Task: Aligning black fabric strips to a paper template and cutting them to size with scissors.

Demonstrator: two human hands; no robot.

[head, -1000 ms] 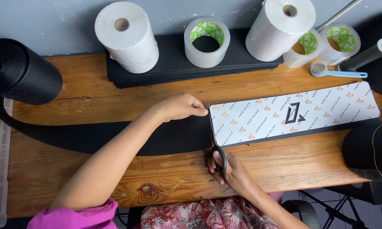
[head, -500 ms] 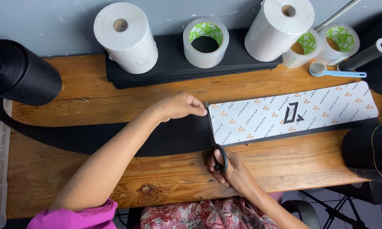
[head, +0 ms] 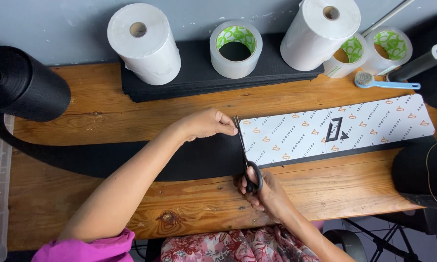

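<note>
Item: long black woven fabric strip, lying flat across the wooden counter, fed from a large black roll at the left end. On its right portion lies a white patterned cardboard template with rounded corners. Black-handled scissors stand along the template's left edge, blades reaching nearly to the strip's far edge; the cut looks mostly made, with the last bit at the far edge seemingly left. Right hand: fingers closed through the scissor loops. Left hand: fingers curled, tips pinching or pressing the strip just beside the blade tips; which one, cannot tell. Behind: two white paper rolls, clear tape rolls with green cores, blue-handled brush.
</note>
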